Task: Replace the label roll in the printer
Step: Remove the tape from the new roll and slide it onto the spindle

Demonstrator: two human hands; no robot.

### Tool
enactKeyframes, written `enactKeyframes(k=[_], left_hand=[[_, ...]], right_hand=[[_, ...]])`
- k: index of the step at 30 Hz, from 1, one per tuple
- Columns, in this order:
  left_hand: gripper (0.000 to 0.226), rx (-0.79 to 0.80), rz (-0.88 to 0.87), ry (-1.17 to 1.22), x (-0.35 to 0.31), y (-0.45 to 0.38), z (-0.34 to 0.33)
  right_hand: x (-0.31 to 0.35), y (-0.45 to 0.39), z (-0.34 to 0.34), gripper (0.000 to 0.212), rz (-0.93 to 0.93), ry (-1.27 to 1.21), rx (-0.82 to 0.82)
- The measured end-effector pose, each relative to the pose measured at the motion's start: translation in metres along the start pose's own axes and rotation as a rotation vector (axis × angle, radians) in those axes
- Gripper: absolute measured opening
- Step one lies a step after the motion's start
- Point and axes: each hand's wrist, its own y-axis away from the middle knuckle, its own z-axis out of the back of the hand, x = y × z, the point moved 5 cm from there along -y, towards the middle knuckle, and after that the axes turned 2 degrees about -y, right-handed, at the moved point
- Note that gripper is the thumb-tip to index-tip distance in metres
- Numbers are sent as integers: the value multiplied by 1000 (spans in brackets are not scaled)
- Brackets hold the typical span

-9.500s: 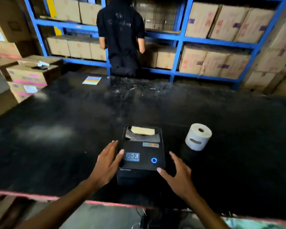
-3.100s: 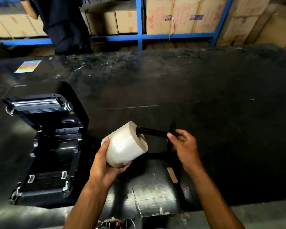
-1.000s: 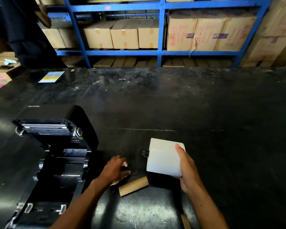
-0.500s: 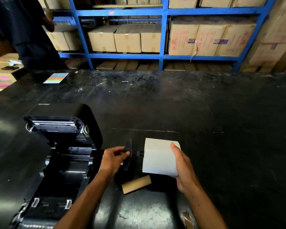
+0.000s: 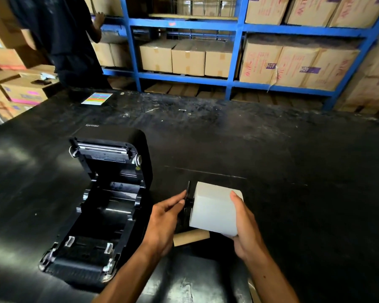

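The right hand (image 5: 243, 228) is gripping a smooth white label roll (image 5: 214, 209) above the black table (image 5: 293, 193). The left hand (image 5: 164, 221) is pinching a thin black flange (image 5: 188, 193) at the roll's left end; the spindle is hiding inside. A brown cardboard core (image 5: 190, 237) is lying beneath, partly covered. The boxy black printer (image 5: 101, 204) is sitting to the left, lid gaping. Cardboard boxes (image 5: 188, 56) are filling blue shelving (image 5: 239, 27) beyond.

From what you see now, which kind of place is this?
Most likely a warehouse or packing room: blue metal shelving stacked with cardboard boxes, and an open label printer on a black worktable.
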Motion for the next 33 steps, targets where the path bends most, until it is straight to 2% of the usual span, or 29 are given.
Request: enactKeyframes(k=[4,8,19,22,24,30,33], left_hand=[[30,-53,-91,-18,-7,13,4],[35,-9,-126,-36,-10,19,11],[25,-108,-112,-76,-31,39,46],[34,-112,-71,-4,-44,46,56],[37,-121,-105,-14,-54,49,67],[22,-182,-135,-58,-70,51,114],[23,-161,-137,-70,-80,44,139]], right_hand=[[2,9,-7,28,11,12,31],[2,16,-15,28,18,26,69],[0,26,-56,24,104,122,125],[-6,28,-78,32,136,145,148],[-14,30,-96,41,138,178,176],[-40,31,-150,66,187,302,168],[-50,32,-175,67,205,307,133]])
